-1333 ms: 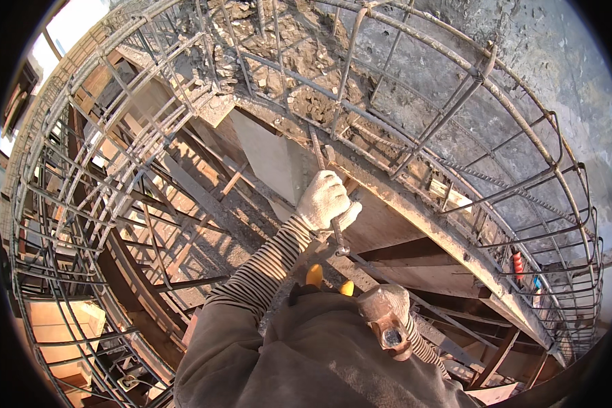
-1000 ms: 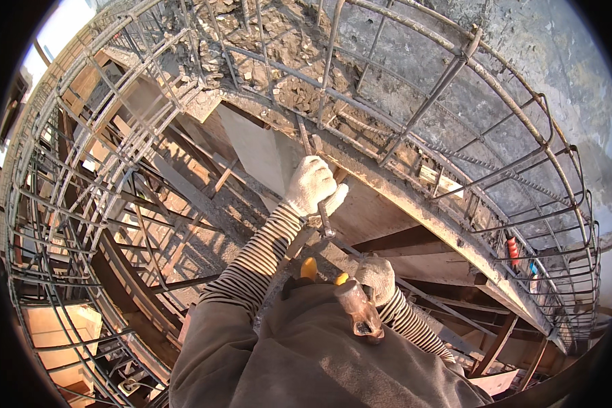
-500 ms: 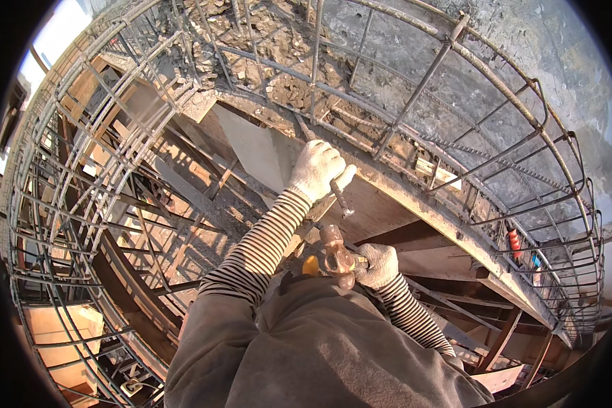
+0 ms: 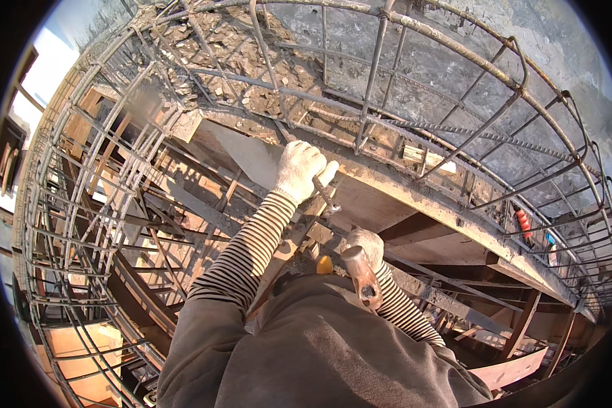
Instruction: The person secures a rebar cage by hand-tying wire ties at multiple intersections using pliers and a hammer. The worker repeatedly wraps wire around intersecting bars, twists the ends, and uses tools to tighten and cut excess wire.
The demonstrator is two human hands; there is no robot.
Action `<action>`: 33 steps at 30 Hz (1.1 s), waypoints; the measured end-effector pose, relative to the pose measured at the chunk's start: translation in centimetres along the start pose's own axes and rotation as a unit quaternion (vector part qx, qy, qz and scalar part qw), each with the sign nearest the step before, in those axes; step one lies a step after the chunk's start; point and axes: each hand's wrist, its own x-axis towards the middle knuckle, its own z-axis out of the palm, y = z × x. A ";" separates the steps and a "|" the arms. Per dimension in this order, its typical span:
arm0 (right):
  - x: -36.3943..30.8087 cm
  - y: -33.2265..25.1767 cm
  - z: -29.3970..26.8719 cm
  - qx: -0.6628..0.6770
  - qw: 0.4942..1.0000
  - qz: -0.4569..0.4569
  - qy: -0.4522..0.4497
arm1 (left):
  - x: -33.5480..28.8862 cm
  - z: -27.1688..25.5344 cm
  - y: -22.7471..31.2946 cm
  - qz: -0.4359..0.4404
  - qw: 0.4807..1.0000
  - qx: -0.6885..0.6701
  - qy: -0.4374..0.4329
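Observation:
My left hand (image 4: 300,170), in a pale knit work glove, is closed around a metal chisel (image 4: 327,198). The chisel's upper end points back toward me, and its far end reaches up to the edge of the broken concrete (image 4: 251,51) behind the rebar. Close to my body, my right hand (image 4: 366,245), also gloved, is closed on a hammer (image 4: 362,273). The hammer's rusty metal head sits near my chest, apart from the chisel; its handle is mostly hidden.
Curved rebar (image 4: 449,41) arches across the front, with a dense rebar cage (image 4: 81,224) at left. A timber form edge (image 4: 449,204) runs diagonally below the concrete. Beams and struts lie beneath me. A red-handled object (image 4: 523,223) sits among bars at right.
The hammer has been drawn back from near the chisel's end toward my right side, its head turned. My left hand keeps its hold on the chisel; the whole view has shifted slightly.

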 end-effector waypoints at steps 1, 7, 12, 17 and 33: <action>0.5 -0.2 0.5 -0.013 0.997 0.067 -0.023 | 0.0 -0.3 -0.1 0.004 1.000 -0.001 -0.004; -0.3 -0.5 1.3 0.076 0.985 0.152 -0.005 | 0.7 -0.8 0.3 -0.005 1.000 -0.029 0.001; -0.1 0.5 2.0 0.079 0.960 0.265 -0.029 | 1.0 -0.5 0.3 0.010 1.000 0.019 0.004; -0.2 -7.7 -2.5 0.299 0.900 0.309 0.076 | -1.7 1.0 0.4 -0.033 0.992 -0.026 0.116; 3.1 -13.7 -9.6 0.429 0.839 0.251 0.219 | -1.0 3.2 0.3 -0.056 0.980 -0.064 0.179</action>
